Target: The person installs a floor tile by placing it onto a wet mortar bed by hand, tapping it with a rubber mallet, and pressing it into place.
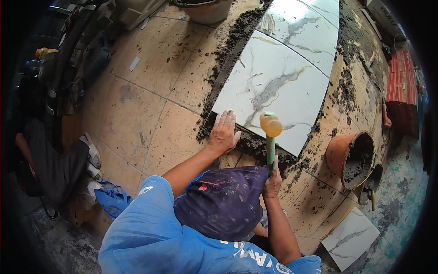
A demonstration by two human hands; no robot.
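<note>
My left hand [222,133] lies with fingers stretched out on the near-left corner of a large white marble-patterned tile [283,77]. In my right hand [273,183] is a rubber mallet [271,128], gripped by its green handle. Its amber head is up over the tile's near edge; whether it touches the tile I cannot tell. Dark wet mortar [252,142] shows along that edge and down the tile's left side. A second marble-patterned tile [315,29] adjoins the far side. Dusty dark purple cloth [219,201] fills the space between my forearms.
At right, an orange-brown bucket [335,160] of mortar leans tilted. Behind it stands a red stack [401,86]. A tile piece [350,239] lies lower right. Another bucket [207,11] stands far off. Mortar crumbs dot the tan floor [137,105]. Someone's shoe [93,150] is at left.
</note>
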